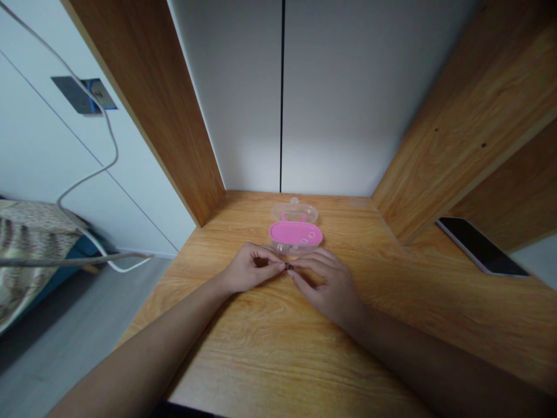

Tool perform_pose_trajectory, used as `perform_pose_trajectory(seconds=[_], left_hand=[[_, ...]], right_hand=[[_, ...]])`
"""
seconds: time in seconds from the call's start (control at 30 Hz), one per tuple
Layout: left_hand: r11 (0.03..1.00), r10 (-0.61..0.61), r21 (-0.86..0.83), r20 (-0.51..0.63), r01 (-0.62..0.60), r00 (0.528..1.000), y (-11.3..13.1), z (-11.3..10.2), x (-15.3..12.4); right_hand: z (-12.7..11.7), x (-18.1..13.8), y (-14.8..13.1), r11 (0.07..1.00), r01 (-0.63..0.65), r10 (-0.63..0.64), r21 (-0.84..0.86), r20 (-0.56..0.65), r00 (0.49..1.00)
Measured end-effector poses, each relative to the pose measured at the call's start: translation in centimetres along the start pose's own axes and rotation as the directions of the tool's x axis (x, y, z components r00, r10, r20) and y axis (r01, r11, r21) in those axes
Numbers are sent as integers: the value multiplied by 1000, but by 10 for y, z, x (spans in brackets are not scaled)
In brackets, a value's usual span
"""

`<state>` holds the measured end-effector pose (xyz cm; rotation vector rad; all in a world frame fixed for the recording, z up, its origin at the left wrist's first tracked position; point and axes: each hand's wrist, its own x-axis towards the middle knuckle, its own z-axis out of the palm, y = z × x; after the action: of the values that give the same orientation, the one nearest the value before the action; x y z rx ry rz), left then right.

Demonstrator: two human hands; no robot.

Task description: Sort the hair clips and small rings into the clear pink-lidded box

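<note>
Between the fingertips of both hands is a small dark brown object [288, 266], too small to name. My left hand [250, 268] pinches it from the left with thumb and finger. From the right, my right hand [328, 281] pinches the same piece. Just beyond the fingers stands an oval case with a pink insert [289, 232] and clear plastic walls. Its clear lid [296, 211] lies folded back behind it. Two small pale ring-like shapes [308, 237] show on the right part of the pink insert.
A dark-screened tablet or phone [483, 247] lies at the right on the wooden desk [261, 360]. Wooden panels [148, 104] rise on both sides, with a white wall [331, 104] behind. A white cable [114, 145] hangs at the left, near patterned fabric [35, 249].
</note>
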<state>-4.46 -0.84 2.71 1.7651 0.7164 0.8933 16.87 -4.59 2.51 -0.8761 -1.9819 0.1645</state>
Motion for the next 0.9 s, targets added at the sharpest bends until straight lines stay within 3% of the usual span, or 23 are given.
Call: perform_pose_trajectory(seconds=[0.9], left_hand=[[996,-64,-66,48,67,997,1,1,-1]], right_hand=[[-1,0,-2,997,49,-50,-61,-20,999]])
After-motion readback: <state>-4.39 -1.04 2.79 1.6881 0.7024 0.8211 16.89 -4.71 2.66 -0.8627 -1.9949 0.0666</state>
